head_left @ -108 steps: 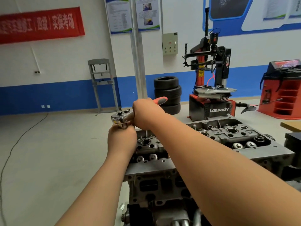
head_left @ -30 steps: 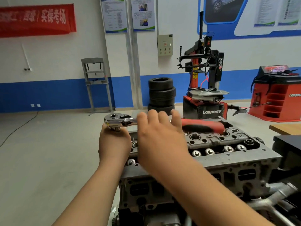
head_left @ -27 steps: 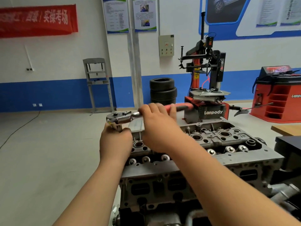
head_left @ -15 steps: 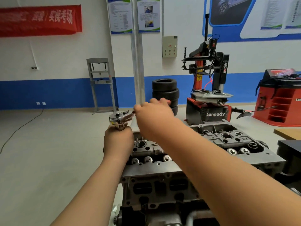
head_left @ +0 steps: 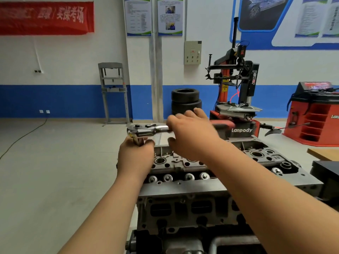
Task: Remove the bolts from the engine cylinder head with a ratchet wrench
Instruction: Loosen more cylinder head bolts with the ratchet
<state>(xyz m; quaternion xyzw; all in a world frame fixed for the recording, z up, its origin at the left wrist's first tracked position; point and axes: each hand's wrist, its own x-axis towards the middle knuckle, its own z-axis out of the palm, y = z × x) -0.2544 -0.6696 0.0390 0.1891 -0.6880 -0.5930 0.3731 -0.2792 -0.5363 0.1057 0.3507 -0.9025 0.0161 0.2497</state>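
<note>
The step in hand looks like loosening a bolt at the far-left corner of the cylinder head [head_left: 180, 189], partway through a stroke. The ratchet wrench [head_left: 146, 129] lies level above that corner, with its chrome head to the left and its red grip running right, where it blurs out behind the right hand [head_left: 191, 133].

The left hand [head_left: 136, 157] sits directly under the wrench head. Its fingers are curled tight round the extension bar [head_left: 137, 141], steadying it upright over the bolt. The bolt and socket are hidden by that hand, so how far the bolt has backed out cannot be told.

The right hand holds the wrench shank loosely — the fingers lie over the top and far side, fairly straight, and the thumb is tucked beneath, more of a pinch than a fist.

Next, I judge, comes another sweep of the handle. That calls for a firmer right-hand grip further out on the red grip for leverage, while the left hand holds the bar square so the socket does not cock off the bolt. Once the bolt turns freely, the bar can be spun by hand and the bolt lifted out — other bolts probably remain along the head.
</note>
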